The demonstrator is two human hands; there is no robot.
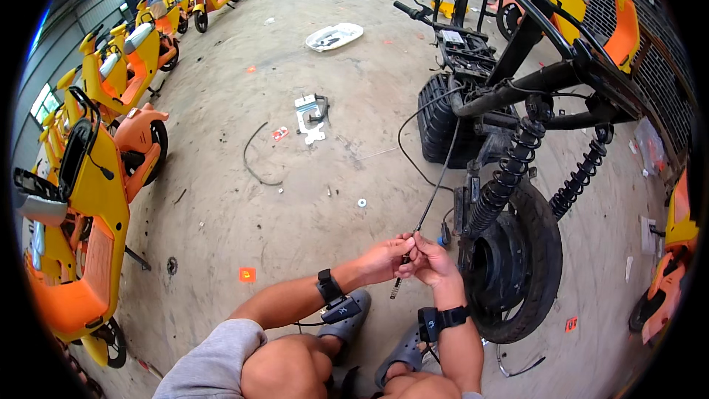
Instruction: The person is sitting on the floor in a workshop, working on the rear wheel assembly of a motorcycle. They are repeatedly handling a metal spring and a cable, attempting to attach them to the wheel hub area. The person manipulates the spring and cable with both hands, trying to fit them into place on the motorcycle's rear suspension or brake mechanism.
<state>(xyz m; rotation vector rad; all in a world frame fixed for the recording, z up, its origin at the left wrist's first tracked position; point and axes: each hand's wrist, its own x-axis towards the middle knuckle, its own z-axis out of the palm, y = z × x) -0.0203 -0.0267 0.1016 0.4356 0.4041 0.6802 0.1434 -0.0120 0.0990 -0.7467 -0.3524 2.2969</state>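
Observation:
Both my hands meet in front of me, fingers closed around the end of a black cable. My left hand pinches it from the left, and my right hand grips it from the right. Below my fingers a small coil spring hangs on the cable's end. From my hands the cable runs up to the black frame of a stripped scooter. Its rear wheel stands just right of my right hand, beneath a black coil shock absorber. A blue connector lies close to my right hand.
Rows of yellow and orange scooters line the left side; another scooter stands at right. On the concrete floor lie a metal bracket, a loose black cable, a white tray, a washer and orange stickers.

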